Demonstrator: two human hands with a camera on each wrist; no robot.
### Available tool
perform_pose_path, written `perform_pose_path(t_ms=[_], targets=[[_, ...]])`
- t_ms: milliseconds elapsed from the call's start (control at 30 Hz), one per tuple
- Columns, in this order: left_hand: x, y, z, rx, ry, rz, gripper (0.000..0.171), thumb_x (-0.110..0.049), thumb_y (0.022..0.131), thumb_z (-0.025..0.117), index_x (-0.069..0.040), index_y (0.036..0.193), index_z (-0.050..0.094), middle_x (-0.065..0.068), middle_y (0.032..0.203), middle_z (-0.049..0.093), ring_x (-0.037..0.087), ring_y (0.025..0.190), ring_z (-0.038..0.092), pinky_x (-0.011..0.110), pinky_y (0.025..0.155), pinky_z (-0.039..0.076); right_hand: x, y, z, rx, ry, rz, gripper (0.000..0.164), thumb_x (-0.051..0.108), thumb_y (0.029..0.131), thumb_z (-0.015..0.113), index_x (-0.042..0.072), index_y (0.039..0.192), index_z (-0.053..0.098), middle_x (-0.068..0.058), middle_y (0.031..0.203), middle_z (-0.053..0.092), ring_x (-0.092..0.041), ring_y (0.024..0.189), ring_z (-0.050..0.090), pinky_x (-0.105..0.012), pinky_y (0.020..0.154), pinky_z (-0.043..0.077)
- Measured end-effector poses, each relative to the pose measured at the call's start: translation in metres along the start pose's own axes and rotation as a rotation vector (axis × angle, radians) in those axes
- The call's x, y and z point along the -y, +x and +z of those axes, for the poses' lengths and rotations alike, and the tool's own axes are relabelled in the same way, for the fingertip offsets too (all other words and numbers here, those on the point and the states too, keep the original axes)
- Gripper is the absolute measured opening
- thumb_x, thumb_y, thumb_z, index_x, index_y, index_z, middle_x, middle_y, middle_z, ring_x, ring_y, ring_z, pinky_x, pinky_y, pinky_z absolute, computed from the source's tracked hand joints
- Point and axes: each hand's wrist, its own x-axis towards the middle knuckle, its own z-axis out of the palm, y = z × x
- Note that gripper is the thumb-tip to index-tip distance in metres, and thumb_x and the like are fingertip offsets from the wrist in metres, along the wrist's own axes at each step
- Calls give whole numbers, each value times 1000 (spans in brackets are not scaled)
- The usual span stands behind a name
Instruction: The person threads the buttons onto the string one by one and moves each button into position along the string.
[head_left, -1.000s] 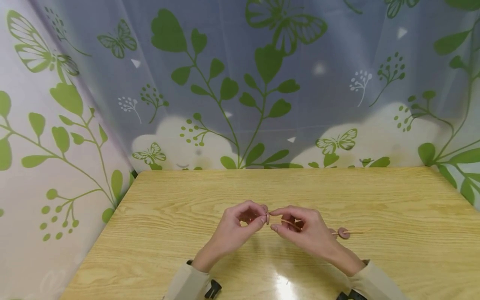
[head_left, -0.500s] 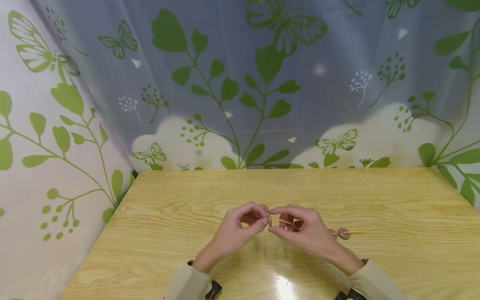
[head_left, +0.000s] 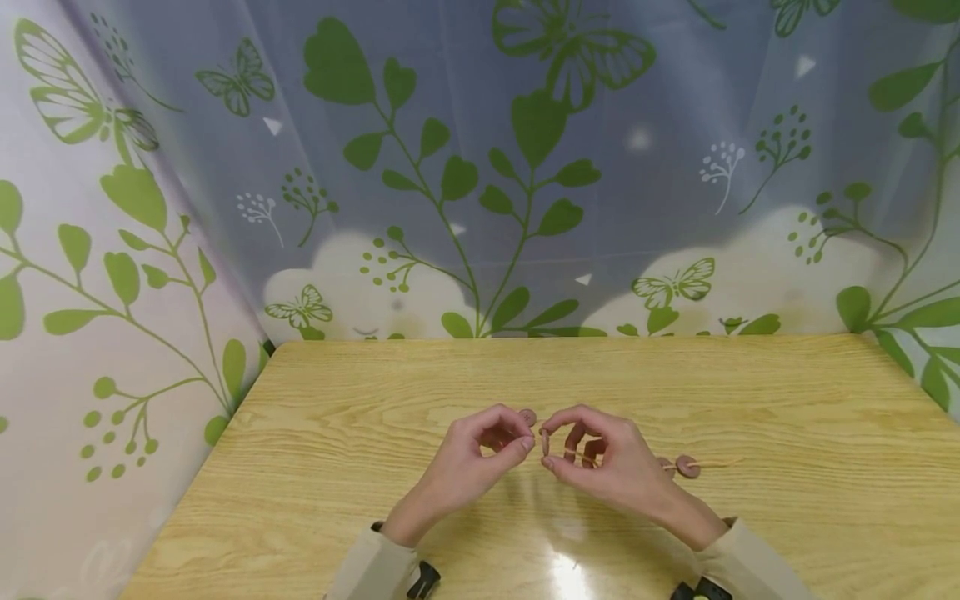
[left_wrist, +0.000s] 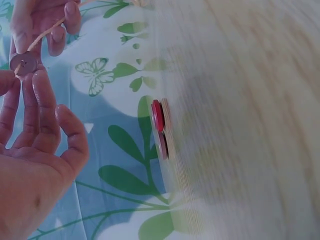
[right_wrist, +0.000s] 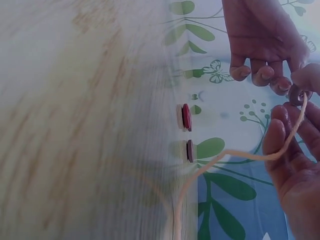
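Observation:
My right hand (head_left: 611, 452) pinches a brown button (head_left: 545, 442) by its rim, between thumb and forefinger. An orange cord (left_wrist: 47, 33) runs through a hole in this button and back past the right hand's curled fingers. On the button's other face, my left hand (head_left: 480, 454) pinches the short end of the cord, its thumb and forefinger close to the button. Another brown button (head_left: 528, 417) lies on the table just behind the left fingertips. A red button (left_wrist: 158, 115) lies near it, hidden by the left hand in the head view.
Right of the right hand, a brown button (head_left: 687, 466) sits on the cord's tail, with another partly hidden beside it. The wooden table (head_left: 360, 383) ends at a patterned curtain (head_left: 420, 250). A second curtain (head_left: 90, 250) borders the left side.
The right thumb and forefinger have moved from the cord onto the button's rim. Left fingertips have come off the button, and a small gap now separates the hands.

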Motion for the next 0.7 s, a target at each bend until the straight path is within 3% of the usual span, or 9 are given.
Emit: perform_pose_path(t_ms=[233,500,700], targets=[[0,-1,0,8,0,-2,5,-18,98,68,-14,101,69,5,104,72,8,81,64,26,76,55,-1,-1,-1,1,-21,-1,36,5,86,80,17,118,70,0,100,73,-5,76,60,-23,51,51],[0,-2,-2,10,9,-14,5,-19,99,68,-15,101,68,4,101,72,8,83,65,26,77,55,-3,0,-1,-2,-67,-72,32,4,86,79,16,116,72,0,99,75,-11,85,70,-30,77,59],[2,-4,-4,-7,24,-26,5,-19,98,68,-15,101,69,3,98,72,8,85,66,25,78,56,-3,-1,-1,6,-75,-69,30,5,87,79,15,114,72,4,105,76,-10,93,70,-32,82,59]])
